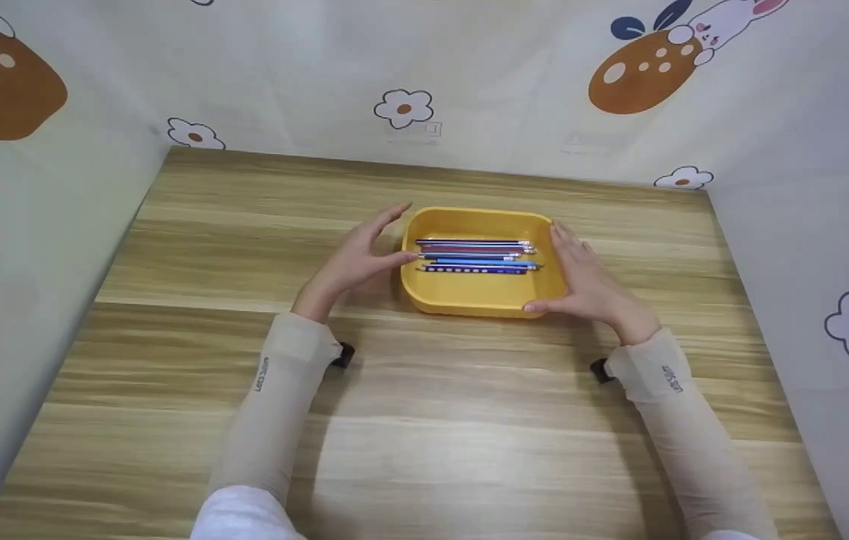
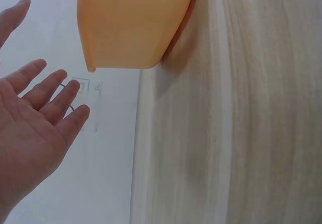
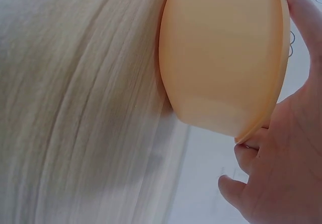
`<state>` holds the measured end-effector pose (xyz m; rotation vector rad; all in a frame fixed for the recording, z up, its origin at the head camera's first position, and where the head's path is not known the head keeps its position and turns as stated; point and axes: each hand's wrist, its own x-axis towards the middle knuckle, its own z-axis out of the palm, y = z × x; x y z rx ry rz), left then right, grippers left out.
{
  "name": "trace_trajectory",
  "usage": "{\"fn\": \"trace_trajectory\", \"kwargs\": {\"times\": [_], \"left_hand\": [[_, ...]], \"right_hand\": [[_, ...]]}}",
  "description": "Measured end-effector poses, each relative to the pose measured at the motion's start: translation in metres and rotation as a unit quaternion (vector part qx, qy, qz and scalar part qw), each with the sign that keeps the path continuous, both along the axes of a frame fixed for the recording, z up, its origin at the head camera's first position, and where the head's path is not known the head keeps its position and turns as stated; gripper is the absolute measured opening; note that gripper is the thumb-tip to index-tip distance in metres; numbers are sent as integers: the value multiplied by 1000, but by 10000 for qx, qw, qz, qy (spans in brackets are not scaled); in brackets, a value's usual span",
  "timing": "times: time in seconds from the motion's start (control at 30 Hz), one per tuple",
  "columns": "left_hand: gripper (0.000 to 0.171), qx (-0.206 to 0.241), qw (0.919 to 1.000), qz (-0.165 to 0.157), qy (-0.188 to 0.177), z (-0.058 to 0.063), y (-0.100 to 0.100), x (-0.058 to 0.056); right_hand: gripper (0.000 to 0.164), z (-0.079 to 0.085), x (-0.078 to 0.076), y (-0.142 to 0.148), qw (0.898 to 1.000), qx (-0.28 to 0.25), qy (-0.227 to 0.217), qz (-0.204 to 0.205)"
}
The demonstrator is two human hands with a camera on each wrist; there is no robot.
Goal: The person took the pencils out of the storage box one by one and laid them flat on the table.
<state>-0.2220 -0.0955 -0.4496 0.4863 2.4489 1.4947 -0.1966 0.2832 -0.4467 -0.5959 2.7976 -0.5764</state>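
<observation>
A yellow plastic box [image 1: 469, 298] with rounded corners stands on the wooden table. Several pencils [image 1: 477, 256], in dark blue, light blue, red and a spotted purple, lie side by side in it, most with their eraser ends to the right. My right hand [image 1: 593, 285] grips the box's right end, thumb at the front rim and fingers along the far right corner; the right wrist view has fingertips bent at the rim. Beside the left end is my left hand [image 1: 355, 259], thumb and fingers spread. In the left wrist view, its fingers stand apart from the box wall.
The wood-grain tabletop [image 1: 454, 420] reaches back to a pale wall sheet [image 1: 304, 82] printed with flowers and rabbits. Similar sheets stand along the left and right sides. A small black wrist camera [image 1: 344, 355] sits under the left cuff, another [image 1: 602, 370] under the right.
</observation>
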Motion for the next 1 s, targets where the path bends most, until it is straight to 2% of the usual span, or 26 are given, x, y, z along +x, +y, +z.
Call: {"fn": "trace_trajectory", "kwargs": {"times": [0.3, 0.6, 1.0], "left_hand": [[82, -109, 9996, -156, 218, 8, 8, -7], [82, -328, 9989, -251, 225, 17, 20, -12], [81, -421, 9976, -508, 226, 20, 34, -20]], "right_hand": [[135, -1, -1, 0, 10000, -24, -60, -45], [135, 1, 0, -1, 9999, -43, -123, -87], [135, -1, -1, 0, 9998, -129, -123, -75]]}}
